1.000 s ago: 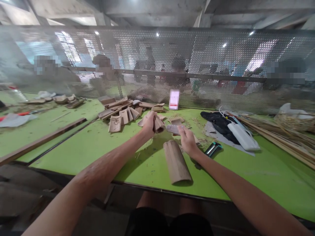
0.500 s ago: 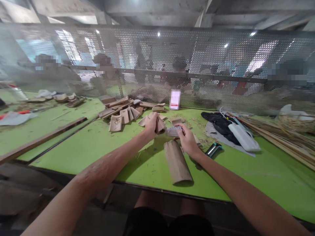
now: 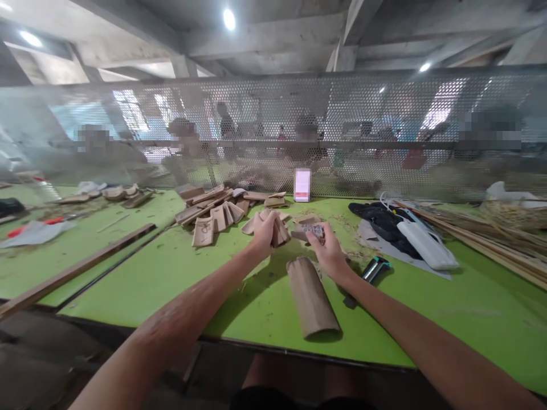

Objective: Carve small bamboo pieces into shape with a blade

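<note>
My left hand (image 3: 264, 230) is closed around a short curved bamboo piece (image 3: 281, 233) held just above the table. In my right hand (image 3: 330, 248), fingers and thumb pinch a folded piece of sandpaper (image 3: 315, 230) with printed lettering on its back. A small gap separates the sandpaper from the bamboo piece. Below both hands, a longer half-round bamboo section (image 3: 313, 299) lies rounded side up. A tool with a black-and-teal handle (image 3: 375, 270) rests beside my right forearm.
Cut bamboo pieces (image 3: 217, 215) are heaped at the back left. A phone (image 3: 302, 185) leans against the perforated metal screen (image 3: 265, 131). On the right lie a black cloth item (image 3: 382, 223), a white power bank-like object (image 3: 427, 245) and long strips (image 3: 482, 239). A wooden bar (image 3: 85, 265) lies left.
The view has tilted up, so the table sits lower in the picture. The sandpaper has turned in my right hand and moved slightly right. My left hand keeps its hold on the bamboo piece.
</note>
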`<control>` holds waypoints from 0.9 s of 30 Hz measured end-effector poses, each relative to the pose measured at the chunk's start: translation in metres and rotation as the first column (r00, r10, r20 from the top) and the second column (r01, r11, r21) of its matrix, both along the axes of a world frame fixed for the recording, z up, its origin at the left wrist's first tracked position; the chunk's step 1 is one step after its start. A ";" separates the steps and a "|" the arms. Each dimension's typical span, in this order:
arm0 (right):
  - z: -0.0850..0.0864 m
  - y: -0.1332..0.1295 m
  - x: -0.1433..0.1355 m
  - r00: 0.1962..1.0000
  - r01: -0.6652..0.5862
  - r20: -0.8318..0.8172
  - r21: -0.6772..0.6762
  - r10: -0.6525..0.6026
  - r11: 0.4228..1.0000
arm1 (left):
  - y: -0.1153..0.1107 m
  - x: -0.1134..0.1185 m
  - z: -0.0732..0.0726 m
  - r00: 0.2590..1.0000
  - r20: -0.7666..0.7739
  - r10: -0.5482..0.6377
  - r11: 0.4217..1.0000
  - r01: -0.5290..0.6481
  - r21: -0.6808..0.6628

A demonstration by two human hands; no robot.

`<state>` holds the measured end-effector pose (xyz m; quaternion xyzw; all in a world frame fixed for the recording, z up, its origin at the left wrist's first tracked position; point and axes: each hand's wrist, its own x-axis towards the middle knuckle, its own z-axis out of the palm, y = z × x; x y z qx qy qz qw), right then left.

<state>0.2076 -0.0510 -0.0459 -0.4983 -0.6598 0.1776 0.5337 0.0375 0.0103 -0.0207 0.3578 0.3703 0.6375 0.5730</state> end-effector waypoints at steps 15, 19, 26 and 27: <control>-0.009 0.009 0.003 0.990 -0.105 0.102 0.083 0.097 0.991 | -0.021 0.012 -0.007 0.957 -0.248 -0.151 0.965 0.198 0.174; -0.005 0.008 0.001 0.997 -0.062 0.053 0.154 0.054 0.986 | -0.015 0.015 -0.018 0.950 -0.272 -0.155 0.928 0.234 0.290; 0.008 0.005 0.004 0.993 -0.022 0.115 0.325 -0.016 0.946 | -0.018 0.011 -0.012 0.911 -0.409 0.050 0.834 0.187 0.518; 0.009 0.005 0.004 0.991 -0.041 0.132 0.324 -0.003 0.945 | -0.020 0.010 -0.010 0.908 -0.416 0.051 0.820 0.200 0.536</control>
